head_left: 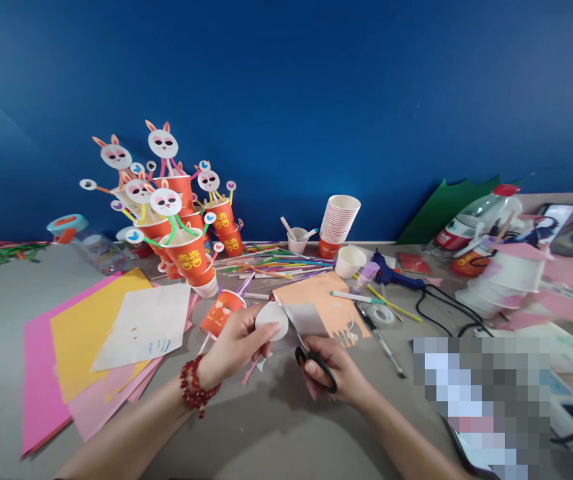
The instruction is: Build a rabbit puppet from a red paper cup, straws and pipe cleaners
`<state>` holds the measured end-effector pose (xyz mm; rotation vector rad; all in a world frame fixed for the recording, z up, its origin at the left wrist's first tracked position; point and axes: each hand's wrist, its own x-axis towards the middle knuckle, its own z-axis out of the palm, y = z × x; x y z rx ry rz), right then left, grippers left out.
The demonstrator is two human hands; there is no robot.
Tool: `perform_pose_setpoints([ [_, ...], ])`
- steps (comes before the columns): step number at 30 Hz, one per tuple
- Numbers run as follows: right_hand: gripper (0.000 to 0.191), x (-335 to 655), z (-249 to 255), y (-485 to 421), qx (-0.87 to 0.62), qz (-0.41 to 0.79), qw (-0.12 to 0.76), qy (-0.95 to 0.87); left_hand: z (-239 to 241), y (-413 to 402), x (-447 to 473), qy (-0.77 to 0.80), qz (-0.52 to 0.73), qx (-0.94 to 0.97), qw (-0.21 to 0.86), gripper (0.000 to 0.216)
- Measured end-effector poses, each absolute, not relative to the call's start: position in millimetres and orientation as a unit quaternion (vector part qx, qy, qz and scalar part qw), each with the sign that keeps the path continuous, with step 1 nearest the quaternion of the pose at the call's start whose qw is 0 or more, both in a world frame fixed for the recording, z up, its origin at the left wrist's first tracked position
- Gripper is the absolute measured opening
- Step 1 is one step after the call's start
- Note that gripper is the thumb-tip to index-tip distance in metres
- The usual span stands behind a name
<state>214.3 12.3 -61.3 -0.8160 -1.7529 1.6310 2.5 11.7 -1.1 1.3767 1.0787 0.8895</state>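
My left hand [234,343] is closed on a round white paper piece [272,320], held just above the grey table [266,427]. A red bead bracelet [194,389] circles that wrist. My right hand [339,372] grips black-handled scissors [311,357], whose blades point up and left into the white paper. An orange paper cup [221,312] lies on its side just left of my left hand. A peach sheet with cut fringes [324,300] lies behind the scissors.
Pink, yellow and white sheets [91,340] lie at the left. Rabbit-faced orange cup figures [176,220] stand behind, with coloured straws [276,263], stacked cups [339,223], a blue glue gun [396,275], tape [381,313], a bottle [481,217] and pink paper clutter [526,280].
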Motion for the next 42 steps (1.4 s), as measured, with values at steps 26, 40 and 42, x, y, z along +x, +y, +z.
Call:
perform_pose_setpoints([
  [26, 0.058, 214.0, -58.5, 12.4, -0.307, 0.599, 0.307, -0.673, -1.6, 12.1, 0.4, 0.459, 0.374, 0.583, 0.556, 0.032],
  [40, 0.059, 214.0, -57.0, 12.8, -0.321, 0.601, 0.303, -0.666, -1.5, 13.2, -1.9, 0.454, 0.380, 0.595, 0.543, 0.034],
  [42, 0.058, 213.7, -57.0, 12.4, -0.322, 0.619, 0.296, -0.652, -1.3, 12.4, -1.8, 0.448, 0.369, 0.603, 0.547, 0.035],
])
